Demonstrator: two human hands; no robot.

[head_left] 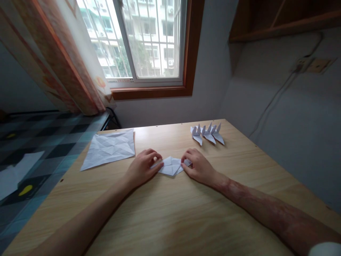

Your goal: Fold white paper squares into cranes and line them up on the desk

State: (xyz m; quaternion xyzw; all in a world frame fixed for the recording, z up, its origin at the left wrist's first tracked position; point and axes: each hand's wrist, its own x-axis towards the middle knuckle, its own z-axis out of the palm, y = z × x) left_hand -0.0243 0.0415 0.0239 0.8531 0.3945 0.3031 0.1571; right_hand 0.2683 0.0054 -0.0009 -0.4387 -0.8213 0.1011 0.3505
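Observation:
A folded piece of white paper [171, 166] lies on the wooden table between my hands, creased into a flat, pointed diamond-like shape. My left hand [146, 164] pinches its left end between thumb and fingers. At the opposite end, the thumb and fingers of my right hand [196, 165] close on the paper's right point, part of which shows past the fingers. Both hands rest low on the tabletop. Beyond my right hand stand 3 folded paper cranes [207, 134] in a row, their wings and tips pointing up.
A creased, unfolded paper sheet [112, 146] lies at the table's far left. Left of the table [170, 220], a checked bed [53, 142] holds more white paper [22, 170]. A window [149, 39] with a curtain [61, 53] is behind; a cable [269, 103] runs down the right wall.

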